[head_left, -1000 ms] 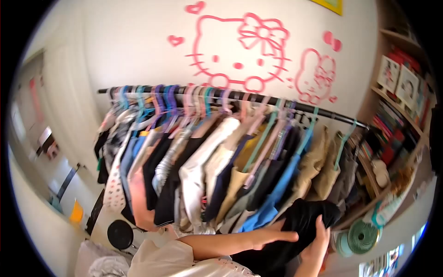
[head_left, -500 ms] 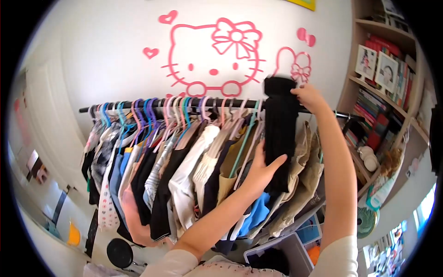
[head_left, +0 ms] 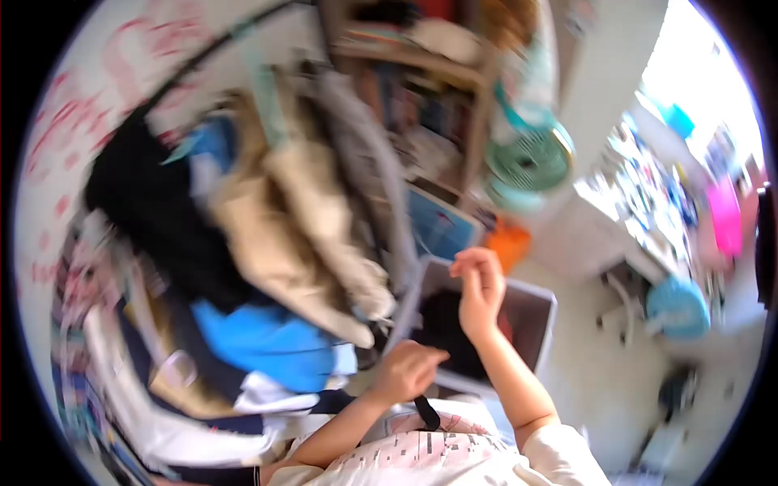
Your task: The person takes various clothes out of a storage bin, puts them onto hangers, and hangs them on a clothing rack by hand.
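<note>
Pale floor (head_left: 583,364) under a grey bin (head_left: 527,312); left hand (head_left: 403,373) pinches a black strap (head_left: 425,411), right hand (head_left: 480,287) loosely curled.

It was a bedroom at home: a crowded clothes rail (head_left: 203,57), a cluttered bookshelf (head_left: 421,49), a green fan (head_left: 531,158) and pink wall decals (head_left: 57,138) showed it.

Colours and patterns recorded:
- Bin (head_left: 536,301): grey walls, white rim, dark contents.
- Strap (head_left: 426,411) under the left hand (head_left: 403,371): black.
- Top (head_left: 454,454): white, pink speckled.
- Hanging garments: black (head_left: 154,211), beige (head_left: 284,235), bright blue (head_left: 259,340), grey (head_left: 365,162).
- Fan (head_left: 527,158): mint green.
- Tub (head_left: 509,243): orange.
- Wall (head_left: 57,138): white, pink drawing.
- Stool (head_left: 677,309): light blue.
</note>
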The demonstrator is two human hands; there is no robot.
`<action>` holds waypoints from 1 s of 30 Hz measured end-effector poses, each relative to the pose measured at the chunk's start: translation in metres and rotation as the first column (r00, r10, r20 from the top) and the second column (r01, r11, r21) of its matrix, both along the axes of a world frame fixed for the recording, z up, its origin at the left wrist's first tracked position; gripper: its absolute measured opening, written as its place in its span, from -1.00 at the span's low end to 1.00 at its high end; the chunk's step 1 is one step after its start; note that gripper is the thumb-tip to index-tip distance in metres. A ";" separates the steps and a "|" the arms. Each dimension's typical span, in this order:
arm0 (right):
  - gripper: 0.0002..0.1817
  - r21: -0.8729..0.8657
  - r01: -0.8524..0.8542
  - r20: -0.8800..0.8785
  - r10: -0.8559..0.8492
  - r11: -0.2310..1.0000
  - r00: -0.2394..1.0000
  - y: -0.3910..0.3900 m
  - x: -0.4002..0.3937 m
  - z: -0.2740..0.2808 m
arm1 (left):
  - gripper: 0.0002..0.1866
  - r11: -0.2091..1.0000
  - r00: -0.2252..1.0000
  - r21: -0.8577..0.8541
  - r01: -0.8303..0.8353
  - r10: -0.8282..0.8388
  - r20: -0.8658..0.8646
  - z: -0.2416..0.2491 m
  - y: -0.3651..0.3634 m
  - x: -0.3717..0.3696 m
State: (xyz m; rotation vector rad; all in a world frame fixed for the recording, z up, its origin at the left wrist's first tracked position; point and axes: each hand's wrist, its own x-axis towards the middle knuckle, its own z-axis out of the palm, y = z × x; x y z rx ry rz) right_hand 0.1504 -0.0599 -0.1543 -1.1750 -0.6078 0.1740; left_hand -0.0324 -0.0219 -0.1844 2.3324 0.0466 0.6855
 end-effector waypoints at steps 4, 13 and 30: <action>-0.89 -0.703 0.164 0.199 -0.031 0.692 0.980 -0.108 -0.020 -0.182 | -0.67 0.846 0.794 -0.493 -0.202 -0.153 -0.588 -0.198 -0.024 0.018; -0.31 -0.482 -0.711 -0.770 0.141 0.512 0.623 -0.194 -0.035 -0.375 | -0.05 0.895 0.249 -0.032 -0.445 0.090 -0.964 -0.441 -0.010 0.079; -0.35 -0.504 -0.759 -0.864 -0.227 0.412 0.450 -0.157 -0.035 -0.582 | -0.31 0.882 0.042 -0.409 -0.236 -0.411 -0.911 -0.519 0.002 0.076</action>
